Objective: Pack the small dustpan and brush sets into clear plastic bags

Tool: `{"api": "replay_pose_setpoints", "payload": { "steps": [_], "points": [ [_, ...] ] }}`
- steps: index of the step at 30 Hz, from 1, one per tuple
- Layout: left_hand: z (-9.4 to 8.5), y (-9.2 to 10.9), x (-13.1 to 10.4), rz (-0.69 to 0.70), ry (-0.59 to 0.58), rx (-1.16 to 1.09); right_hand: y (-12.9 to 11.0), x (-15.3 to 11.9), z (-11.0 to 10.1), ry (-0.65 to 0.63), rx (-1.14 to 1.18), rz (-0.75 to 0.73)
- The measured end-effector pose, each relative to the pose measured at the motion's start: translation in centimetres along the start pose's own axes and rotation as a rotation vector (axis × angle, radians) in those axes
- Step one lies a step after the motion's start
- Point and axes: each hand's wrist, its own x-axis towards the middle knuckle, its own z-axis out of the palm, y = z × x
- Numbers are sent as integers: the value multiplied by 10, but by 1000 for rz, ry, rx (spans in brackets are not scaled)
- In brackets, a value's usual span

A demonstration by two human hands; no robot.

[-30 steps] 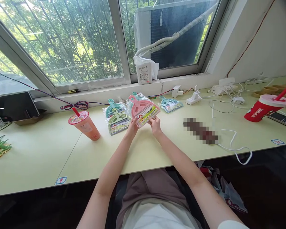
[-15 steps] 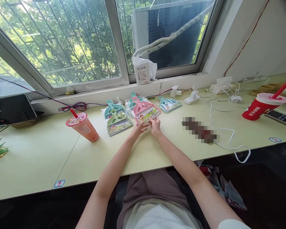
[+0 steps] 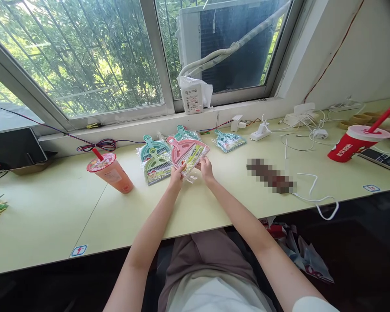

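Note:
Between my two hands is a pink dustpan and brush set (image 3: 184,150) in clear plastic wrap, tilted with its handle up and to the left. My left hand (image 3: 177,174) grips its lower left corner, and my right hand (image 3: 205,168) pinches the lower right side. Left of it lie a green dustpan set (image 3: 156,164) and a teal dustpan set (image 3: 152,147), partly overlapping. Another teal set (image 3: 183,131) shows behind the pink one, mostly hidden. A blue dustpan set (image 3: 228,141) lies apart to the right.
An orange drink cup (image 3: 112,173) stands at the left, a red cup (image 3: 354,145) at the right. White cables and a power strip (image 3: 260,131) run along the back. A blurred-out object (image 3: 270,175) lies right of my arms. The table's front edge (image 3: 201,232) is near my lap.
The pink set has shifted left and turned, its handle now pointing further left. My left hand has moved left along with it; my right hand stays on its right side.

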Motion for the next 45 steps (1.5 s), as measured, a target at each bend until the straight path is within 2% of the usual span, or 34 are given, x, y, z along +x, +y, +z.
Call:
{"api": "replay_pose_setpoints", "payload": {
  "steps": [4, 7, 9, 11, 14, 17, 19, 22, 26, 28, 30, 34, 42, 45],
  "points": [
    [-9, 10, 9, 40, 83, -77, -13, 4, -15, 131, -123, -94],
    [-18, 20, 16, 22, 119, -123, -18, 9, -25, 202, -319, -166],
    [-22, 24, 18, -10, 110, -113, -17, 11, -26, 206, -408, -161],
    [-23, 24, 19, -23, 88, -77, -16, 12, -25, 152, -412, -127],
    [-23, 21, 17, -29, 40, -3, -15, 13, -22, 83, -346, -27],
    [-21, 19, 15, -76, -6, 59, -16, 16, -25, 133, -254, 87],
    [-19, 20, 12, -129, -52, 91, -18, 18, -27, 172, -182, 102],
    [-16, 24, 5, -184, -190, 120, -23, 19, -30, 203, -127, 44],
    [-11, 31, -5, -231, -392, 150, -33, 15, -32, 270, -225, -118],
    [-9, 31, -6, -236, -429, 175, -38, 13, -33, 277, -260, -173],
    [-8, 29, -6, -228, -412, 204, -41, 11, -34, 275, -267, -191],
    [-9, 24, -1, -228, -360, 244, -43, 13, -36, 231, -260, -186],
    [-16, 32, 1, -218, -234, 132, -51, 21, -52, -98, -122, -150],
    [-20, 32, 2, -213, -210, 96, -52, 22, -62, -124, -156, -203]
  ]
}}
